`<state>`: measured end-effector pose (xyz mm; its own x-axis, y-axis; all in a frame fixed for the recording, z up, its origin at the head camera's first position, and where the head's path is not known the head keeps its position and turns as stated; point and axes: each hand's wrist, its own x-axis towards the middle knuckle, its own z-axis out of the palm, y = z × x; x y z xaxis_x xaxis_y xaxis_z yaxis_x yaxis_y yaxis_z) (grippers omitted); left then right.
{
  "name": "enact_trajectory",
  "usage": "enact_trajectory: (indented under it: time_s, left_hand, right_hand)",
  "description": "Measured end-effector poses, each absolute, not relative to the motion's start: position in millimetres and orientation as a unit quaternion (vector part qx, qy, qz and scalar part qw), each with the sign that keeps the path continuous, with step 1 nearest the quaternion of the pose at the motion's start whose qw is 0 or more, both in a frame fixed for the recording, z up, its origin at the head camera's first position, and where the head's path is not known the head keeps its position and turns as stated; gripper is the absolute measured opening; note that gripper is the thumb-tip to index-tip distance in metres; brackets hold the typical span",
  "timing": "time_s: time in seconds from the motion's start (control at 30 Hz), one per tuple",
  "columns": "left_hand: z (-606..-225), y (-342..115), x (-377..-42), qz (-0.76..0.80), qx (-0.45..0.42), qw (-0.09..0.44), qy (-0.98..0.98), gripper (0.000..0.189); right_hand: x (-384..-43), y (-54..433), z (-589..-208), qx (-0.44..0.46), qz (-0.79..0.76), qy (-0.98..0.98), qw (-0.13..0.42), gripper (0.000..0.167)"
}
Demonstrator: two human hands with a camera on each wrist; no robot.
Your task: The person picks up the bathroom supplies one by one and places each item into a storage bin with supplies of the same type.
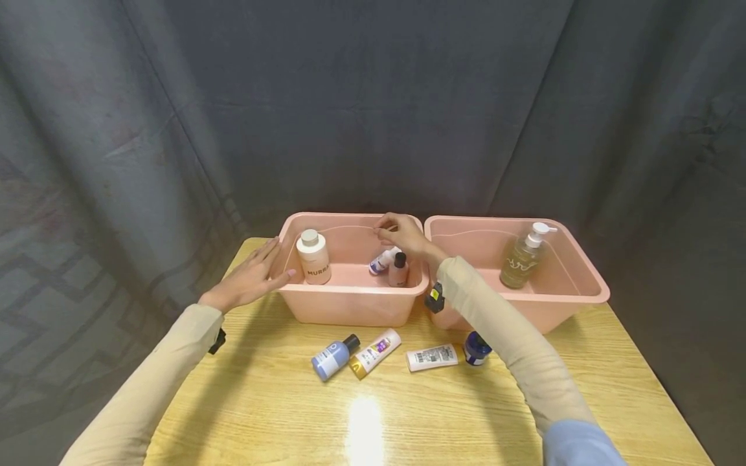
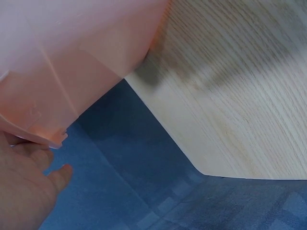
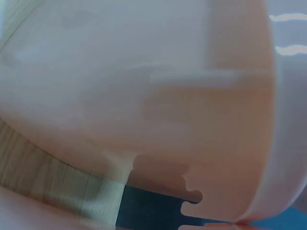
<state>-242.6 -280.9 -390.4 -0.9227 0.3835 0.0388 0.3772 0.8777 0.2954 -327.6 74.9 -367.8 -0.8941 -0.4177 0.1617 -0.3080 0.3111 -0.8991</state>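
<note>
My left hand (image 1: pixel 247 278) rests at the left rim of the left pink bin (image 1: pixel 344 305), its fingers straight and its thumb spread over the front corner. In the left wrist view, fingers touch the bin's lip. Over the right part of the same bin hangs my right hand (image 1: pixel 405 236), fingers loosely bent with nothing between them. Just below it, a small white-and-blue bottle (image 1: pixel 383 261) leans beside a pinkish bottle (image 1: pixel 399 272) with a black cap. At the bin's left end stands a white bottle (image 1: pixel 315 260) marked MURRA. The right wrist view shows only bin wall.
A second pink bin (image 1: pixel 574 299) stands to the right, holding a greenish pump bottle (image 1: pixel 519 264). On the wooden table in front lie a blue bottle (image 1: pixel 330 360), a white-and-gold bottle (image 1: pixel 373 355), a white tube (image 1: pixel 432 357) and a dark blue jar (image 1: pixel 476 349). Grey curtain (image 1: pixel 373 116) hangs behind.
</note>
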Motion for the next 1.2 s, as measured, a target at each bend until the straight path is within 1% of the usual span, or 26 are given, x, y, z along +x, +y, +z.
enact_trajectory:
  time_s: [0.5, 0.67, 0.9, 1.2]
  left_hand:
    - [-390.0, -280.8, -243.8, 0.151, 0.195, 0.014, 0.969, 0.089]
    - [-390.8, -280.3, -243.9, 0.155, 0.194, 0.013, 0.969, 0.090]
    - [-391.3, -280.9, -244.3, 0.157, 0.196, 0.014, 0.968, 0.091]
    - [-391.3, -280.1, -244.0, 0.155, 0.195, 0.009, 0.968, 0.090]
  right_hand:
    - [-320.3, 72.6, -364.0, -0.244, -0.540, 0.804, 0.054, 0.022]
    - [-317.8, 71.8, -363.6, -0.258, -0.525, 0.810, 0.043, 0.020]
    - [-311.2, 72.1, -360.0, -0.297, -0.488, 0.821, 0.004, 0.018]
    - [-300.4, 71.4, -353.9, -0.318, -0.505, 0.803, 0.013, 0.018]
